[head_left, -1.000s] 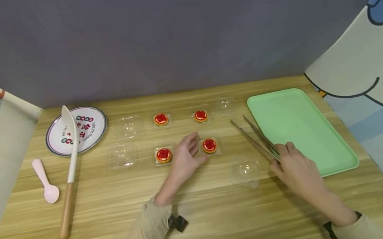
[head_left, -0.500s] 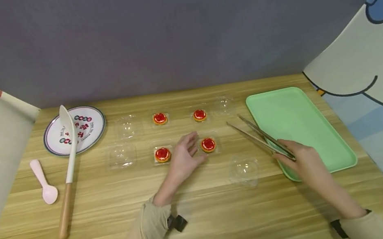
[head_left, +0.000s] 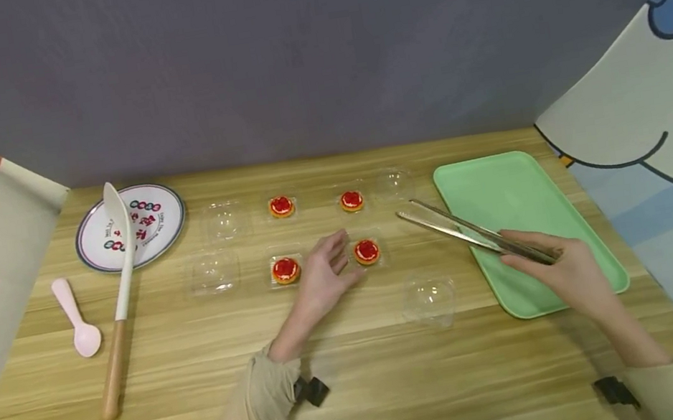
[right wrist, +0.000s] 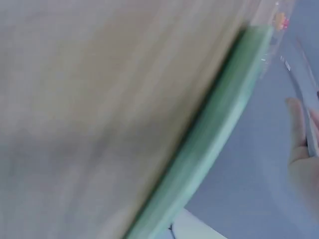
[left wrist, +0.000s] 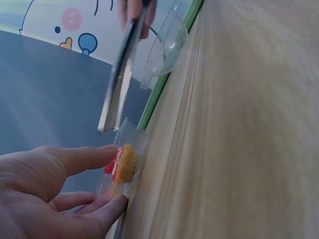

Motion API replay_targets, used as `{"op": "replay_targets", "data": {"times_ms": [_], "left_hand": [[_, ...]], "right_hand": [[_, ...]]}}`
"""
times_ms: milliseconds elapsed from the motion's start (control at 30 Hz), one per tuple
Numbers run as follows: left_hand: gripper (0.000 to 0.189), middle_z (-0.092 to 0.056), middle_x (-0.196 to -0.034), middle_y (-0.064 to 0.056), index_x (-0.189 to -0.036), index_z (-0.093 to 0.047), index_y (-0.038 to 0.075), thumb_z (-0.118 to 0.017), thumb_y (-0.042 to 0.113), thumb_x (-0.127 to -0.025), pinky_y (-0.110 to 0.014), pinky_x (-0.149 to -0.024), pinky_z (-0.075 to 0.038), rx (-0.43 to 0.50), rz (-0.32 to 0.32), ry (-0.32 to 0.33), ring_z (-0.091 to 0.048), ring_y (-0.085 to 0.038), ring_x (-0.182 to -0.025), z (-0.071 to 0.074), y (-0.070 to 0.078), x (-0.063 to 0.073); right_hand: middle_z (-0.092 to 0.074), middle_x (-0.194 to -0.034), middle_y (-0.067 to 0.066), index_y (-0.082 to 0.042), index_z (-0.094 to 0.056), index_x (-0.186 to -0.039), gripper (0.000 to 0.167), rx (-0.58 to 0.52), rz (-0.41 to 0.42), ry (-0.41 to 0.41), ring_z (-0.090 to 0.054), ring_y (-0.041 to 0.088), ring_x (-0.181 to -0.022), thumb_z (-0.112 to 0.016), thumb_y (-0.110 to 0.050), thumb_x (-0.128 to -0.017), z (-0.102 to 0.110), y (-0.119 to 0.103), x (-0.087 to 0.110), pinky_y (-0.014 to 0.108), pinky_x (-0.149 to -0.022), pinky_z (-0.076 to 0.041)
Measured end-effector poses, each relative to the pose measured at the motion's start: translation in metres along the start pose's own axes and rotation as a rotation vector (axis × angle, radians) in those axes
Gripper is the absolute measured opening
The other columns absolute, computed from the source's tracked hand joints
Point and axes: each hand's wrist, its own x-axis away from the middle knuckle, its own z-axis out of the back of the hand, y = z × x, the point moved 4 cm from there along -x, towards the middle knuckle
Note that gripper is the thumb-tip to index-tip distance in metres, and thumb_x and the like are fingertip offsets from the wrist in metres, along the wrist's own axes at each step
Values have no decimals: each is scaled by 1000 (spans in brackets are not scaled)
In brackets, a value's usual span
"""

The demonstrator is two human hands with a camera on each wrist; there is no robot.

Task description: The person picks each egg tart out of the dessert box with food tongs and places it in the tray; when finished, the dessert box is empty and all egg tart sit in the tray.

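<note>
Round red-topped tart with a yellow-orange fluted base (head_left: 366, 252), sitting in a clear plastic tray (head_left: 381, 263) just right of the frame's centre: that's where the action is! At its left, the person's left hand (head_left: 323, 277) sets thumb and fingers apart by the tray's left edge; whether they pinch the plastic, one cannot tell, even from the left wrist view.

Over on the right, the person's right hand (head_left: 570, 269) pinches long silvery metal tongs (head_left: 485, 232) near the back end, thumb against fingers, above a pale green rectangular tray (head_left: 529, 210). The tongs' tips stand slightly apart, up and to the right of the tart, touching nothing!

So the step in hand looks like readying the tongs while the left hand guards the tart. And the next move? It seems to call for swinging the tips down and left, one on each side of the fluted base, then a light squeeze that spares the red topping, with the left hand keeping the plastic from sliding.

Three matching red-topped tarts (head_left: 286, 270) sit to the left and above, and a clear domed plastic lid (head_left: 431, 299) lies below the tongs' tips.
</note>
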Motion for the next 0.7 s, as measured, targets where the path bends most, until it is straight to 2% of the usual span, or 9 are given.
{"op": "replay_targets", "data": {"times_ms": [100, 233, 367, 433, 467, 533, 667, 700], "left_hand": [[83, -47, -158, -29, -158, -40, -10, -82, -12, -86, -36, -113, -51, -3, -2, -4, -50, -42, -145, 0, 0, 0], [83, -47, -158, -29, -158, -40, -10, -82, -12, -86, -36, -114, -51, 2, -3, -4, -49, -43, -145, 0, 1, 0], [84, -46, -158, -29, -158, -39, -9, -82, -12, -86, -36, -114, -51, 10, 1, -8, -49, -43, -145, 0, 1, 0], [84, -45, -159, -29, -159, -39, -9, -82, -12, -86, -36, -114, -51, 13, 5, -9, -49, -43, -145, 0, 2, 0], [84, -45, -159, -29, -159, -39, -9, -81, -12, -86, -36, -114, -51, 15, 8, -9, -49, -43, -145, 0, 2, 0], [84, -45, -159, -28, -159, -40, -8, -81, -12, -85, -36, -114, -51, 13, 12, -9, -50, -43, -144, 0, 1, 0], [84, -46, -159, -28, -158, -41, -8, -82, -12, -85, -36, -113, -52, 5, 14, -4, -52, -43, -143, 0, 1, -1], [83, -46, -159, -28, -158, -41, -8, -82, -12, -85, -36, -113, -52, 0, 13, -2, -52, -43, -142, 0, 1, -1]], "right_hand": [[-77, -125, -4, -8, -75, -135, 42, -65, -8, -71, -72, -2, -107, -84, -7, -94, -1, -13, -1, 15, -84, -62], [-79, -121, 6, -9, -77, -133, 40, -57, 7, -163, -77, 6, -94, -85, -12, -94, -6, -33, -4, 22, -71, -66], [-80, -116, 7, -15, -80, -128, 39, 61, 83, -186, -76, 2, -90, -89, -15, -91, -11, -51, -9, 17, -52, -52], [-81, -114, 6, -15, -81, -127, 40, 113, 131, -185, -74, -1, -91, -90, -14, -88, -13, -57, -11, 17, -53, -48], [-81, -114, 7, -15, -81, -126, 40, 133, 153, -186, -72, -1, -86, -91, -14, -87, -14, -59, -12, 17, -51, -44], [-80, -115, 8, -12, -81, -126, 43, 164, 198, -190, -71, 0, -83, -92, -12, -85, -16, -63, -14, 14, -57, -46], [-80, -114, 11, -9, -80, -126, 48, 198, 272, -212, -74, 8, -76, -93, -10, -81, -17, -71, -17, 15, -55, -47], [-80, -113, 11, -8, -79, -126, 48, 208, 284, -218, -76, 10, -80, -93, -11, -81, -17, -73, -19, 16, -56, -48]]}}
